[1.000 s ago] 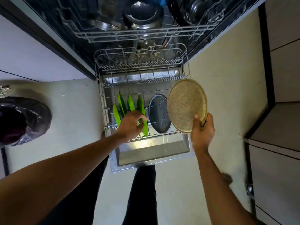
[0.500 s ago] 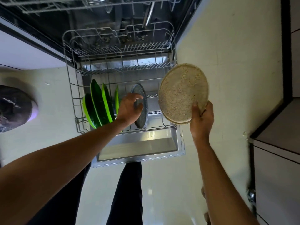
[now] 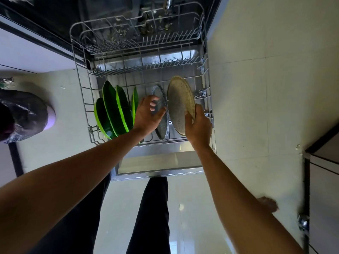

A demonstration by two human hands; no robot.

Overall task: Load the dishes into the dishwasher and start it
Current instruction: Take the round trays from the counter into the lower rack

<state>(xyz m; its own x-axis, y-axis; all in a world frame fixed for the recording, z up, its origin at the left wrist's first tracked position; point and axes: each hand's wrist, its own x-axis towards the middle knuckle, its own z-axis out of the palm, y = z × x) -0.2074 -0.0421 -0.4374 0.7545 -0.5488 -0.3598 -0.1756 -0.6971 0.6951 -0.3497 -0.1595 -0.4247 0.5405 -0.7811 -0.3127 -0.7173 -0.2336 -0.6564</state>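
The dishwasher's lower wire rack (image 3: 80,99) is pulled out over the open door (image 3: 157,162). Several green plates (image 3: 113,110) stand on edge at its left. A dark speckled plate (image 3: 161,125) stands upright in the middle, and my left hand (image 3: 148,114) holds its near rim with the fingers curled over it. My right hand (image 3: 198,125) grips the lower edge of a beige speckled plate (image 3: 178,103), which stands nearly upright in the rack just right of the dark plate.
A bin lined with a dark bag (image 3: 23,116) sits on the floor to the left. Cabinets (image 3: 322,180) stand at the right. My legs (image 3: 146,213) are in front of the door. The rack's back half holds only bare tines.
My right hand has brought the beige plate down and left into the rack and turned it on edge beside the dark plate. My left hand stays on the dark plate.
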